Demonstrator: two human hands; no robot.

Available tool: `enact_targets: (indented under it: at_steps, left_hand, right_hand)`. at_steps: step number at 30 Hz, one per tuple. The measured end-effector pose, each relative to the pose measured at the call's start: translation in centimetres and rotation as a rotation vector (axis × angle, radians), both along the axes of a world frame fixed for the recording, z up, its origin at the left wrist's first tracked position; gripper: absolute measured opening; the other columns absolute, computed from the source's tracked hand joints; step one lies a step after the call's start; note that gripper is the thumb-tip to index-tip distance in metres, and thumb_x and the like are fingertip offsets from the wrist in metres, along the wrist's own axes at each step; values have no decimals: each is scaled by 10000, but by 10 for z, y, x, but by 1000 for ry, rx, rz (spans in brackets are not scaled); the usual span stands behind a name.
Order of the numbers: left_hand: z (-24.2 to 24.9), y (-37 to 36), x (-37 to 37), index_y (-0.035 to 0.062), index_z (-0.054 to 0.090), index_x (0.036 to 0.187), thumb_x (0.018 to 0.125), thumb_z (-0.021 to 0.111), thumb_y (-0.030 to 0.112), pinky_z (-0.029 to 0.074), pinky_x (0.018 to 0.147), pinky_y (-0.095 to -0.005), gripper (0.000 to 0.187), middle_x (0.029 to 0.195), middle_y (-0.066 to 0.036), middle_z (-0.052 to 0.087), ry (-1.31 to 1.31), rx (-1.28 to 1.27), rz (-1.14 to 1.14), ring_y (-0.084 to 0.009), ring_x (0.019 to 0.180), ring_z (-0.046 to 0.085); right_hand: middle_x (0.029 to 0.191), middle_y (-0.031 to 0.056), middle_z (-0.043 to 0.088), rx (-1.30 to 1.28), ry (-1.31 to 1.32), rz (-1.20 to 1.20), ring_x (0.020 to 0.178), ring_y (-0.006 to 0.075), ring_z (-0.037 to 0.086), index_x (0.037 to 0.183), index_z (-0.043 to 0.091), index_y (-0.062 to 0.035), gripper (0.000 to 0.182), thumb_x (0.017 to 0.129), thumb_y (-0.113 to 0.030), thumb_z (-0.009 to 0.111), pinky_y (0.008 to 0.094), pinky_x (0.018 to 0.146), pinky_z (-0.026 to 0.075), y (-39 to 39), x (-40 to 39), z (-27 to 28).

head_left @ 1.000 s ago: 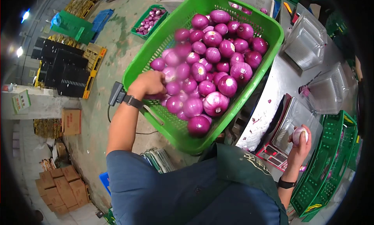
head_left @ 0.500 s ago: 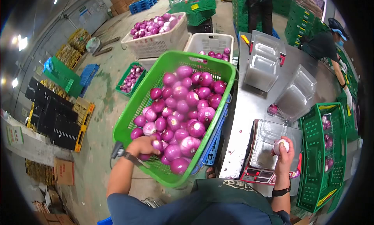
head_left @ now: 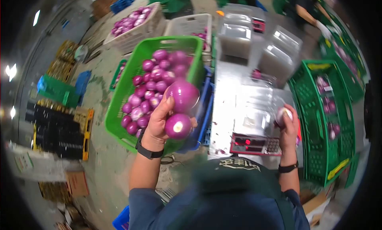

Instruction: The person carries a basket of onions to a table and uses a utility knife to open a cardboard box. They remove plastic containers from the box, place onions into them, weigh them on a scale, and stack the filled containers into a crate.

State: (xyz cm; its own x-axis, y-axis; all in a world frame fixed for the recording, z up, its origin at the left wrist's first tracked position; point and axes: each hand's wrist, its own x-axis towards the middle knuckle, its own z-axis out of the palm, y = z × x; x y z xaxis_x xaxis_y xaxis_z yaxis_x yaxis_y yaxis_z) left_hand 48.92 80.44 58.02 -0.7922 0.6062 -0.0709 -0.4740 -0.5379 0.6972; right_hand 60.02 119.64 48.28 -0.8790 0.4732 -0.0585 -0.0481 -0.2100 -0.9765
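My left hand is raised over the near right part of the green basket, closed around red onions. A large glossy red onion and a smaller red onion show in its grip. Many more onions lie in the basket behind. On the right, my right hand pinches a pale onion near the right edge of a clear plastic tray. That tray rests on a red scale with a lit display.
Stacked clear containers and a second stack stand on the metal table. At right, a green crate holds packed onions. White crates with onions stand behind the basket. A gloved co-worker is at the far right.
My left hand has lifted out of the basket and moved right, now with onions in it. My right hand still holds its onion by the tray. The view has shifted.
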Motion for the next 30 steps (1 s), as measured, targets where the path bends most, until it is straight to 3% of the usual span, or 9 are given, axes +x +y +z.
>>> enact_targets:
  at_steps: [3, 7, 9, 13, 16, 20, 24, 26, 30]
  left_hand:
    - [6, 82, 9, 111, 365, 1481, 928, 720, 212, 633, 783, -419, 665, 1294, -170, 571, 135, -247, 5, -260, 1028, 672]
    - [-40, 174, 6, 57, 483, 1402, 809, 849, 306, 541, 882, -331, 740, 1167, -139, 631, 591, -722, -11, -197, 1038, 632]
    - [-47, 206, 9, 78, 490, 1406, 785, 848, 378, 536, 902, -379, 777, 1114, -174, 683, 676, -912, -153, -282, 996, 686]
    - [-74, 246, 12, 129, 516, 1405, 775, 837, 399, 544, 880, -393, 757, 1106, -180, 695, 1136, -1225, -264, -319, 1029, 688]
    - [-86, 254, 13, 154, 527, 1409, 770, 794, 481, 529, 912, -452, 766, 1150, -211, 682, 1203, -1379, -385, -413, 1052, 658]
    - [-97, 242, 7, 148, 548, 1395, 788, 786, 493, 527, 921, -451, 738, 1128, -205, 688, 1212, -1273, -387, -395, 1052, 663]
    - [-97, 220, 4, 48, 581, 1347, 809, 820, 406, 529, 931, -387, 689, 1160, -170, 704, 1123, -1141, -49, -296, 1037, 688]
    - [-102, 201, -2, 28, 624, 1273, 854, 797, 176, 529, 919, -332, 476, 1094, -130, 725, 1054, -1099, 188, -203, 1001, 681]
    - [-101, 165, -7, 0, 680, 1149, 888, 762, 143, 528, 895, -323, 309, 1070, -101, 729, 968, -1177, 469, -177, 978, 676]
  right_hand:
    - [1156, 76, 664, 35, 8, -48, 913, 148, 639, 1344, 533, -56, 428, 976, -258, 618, 290, 705, 538, 23, 21, -7]
    - [1077, 60, 661, -109, 6, -129, 833, 128, 639, 1291, 551, -63, 405, 949, -243, 674, 264, 675, 540, 42, 47, 7]
    - [1010, 53, 665, -144, 11, -156, 726, 111, 629, 1261, 553, -66, 397, 939, -248, 696, 243, 585, 521, 53, 56, 13]
    - [997, 59, 667, -157, 11, -168, 727, 116, 629, 1263, 550, -54, 408, 938, -249, 699, 242, 583, 517, 75, 73, 12]
    - [999, 61, 667, -148, 0, -191, 727, 115, 627, 1267, 545, -48, 417, 937, -252, 700, 245, 589, 517, 83, 79, 13]
    - [1011, 64, 662, -139, -12, -194, 742, 123, 627, 1277, 541, -50, 422, 941, -256, 693, 251, 601, 519, 87, 76, 7]
    - [1045, 69, 647, -177, -22, -177, 779, 139, 626, 1288, 534, -49, 421, 951, -258, 677, 264, 613, 524, 84, 65, -1]
    - [1097, 81, 628, -213, -6, -136, 835, 154, 624, 1319, 503, -46, 430, 953, -218, 650, 277, 650, 532, 81, 58, 0]
    - [1139, 100, 612, -199, 20, -62, 959, 176, 622, 1380, 450, -27, 522, 902, -136, 630, 299, 734, 543, 68, 42, 5]
